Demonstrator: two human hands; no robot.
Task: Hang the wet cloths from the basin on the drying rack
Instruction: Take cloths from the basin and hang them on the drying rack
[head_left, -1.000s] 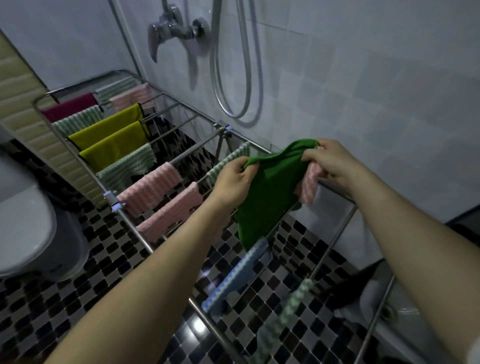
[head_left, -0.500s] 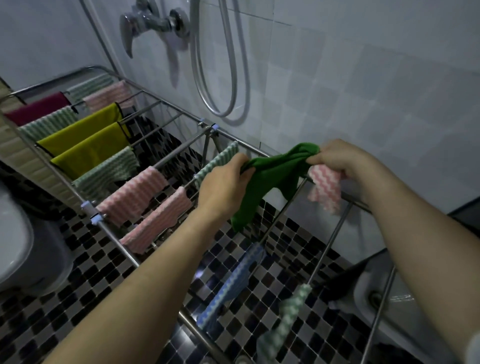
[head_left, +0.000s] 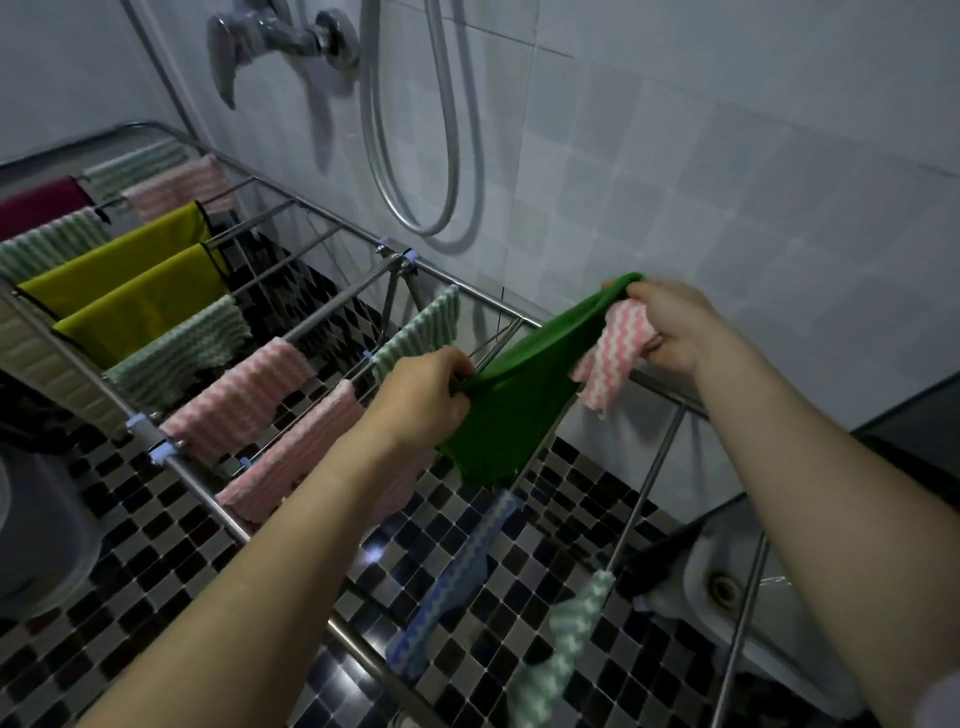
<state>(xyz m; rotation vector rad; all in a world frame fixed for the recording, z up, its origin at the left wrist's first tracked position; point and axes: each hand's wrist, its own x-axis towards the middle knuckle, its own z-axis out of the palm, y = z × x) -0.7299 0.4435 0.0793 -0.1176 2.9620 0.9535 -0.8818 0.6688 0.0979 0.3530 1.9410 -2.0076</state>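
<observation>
A dark green cloth (head_left: 511, 400) is stretched between my two hands above a bar of the metal drying rack (head_left: 197, 491). My left hand (head_left: 423, 397) pinches its near corner. Its far corner is gripped by my right hand (head_left: 670, 325), which also holds a pink-and-white striped cloth (head_left: 608, 358) dangling beside the green one. The green cloth's lower part hangs down past the rack bars. The white basin (head_left: 737, 597) sits on the floor at the lower right, under the rack, with a dark cloth draped at its rim.
Several cloths hang on the rack: maroon, yellow (head_left: 124, 291), pink-striped (head_left: 244, 400), green-striped, blue (head_left: 447, 587). A shower mixer (head_left: 280, 41) and hose (head_left: 415, 130) are on the tiled wall behind. The toilet is at the left edge. The floor has black mosaic tiles.
Both hands have spread the green cloth wider and lowered it toward the rack bar. The pink striped cloth now hangs more clearly from the right hand. The view has shifted.
</observation>
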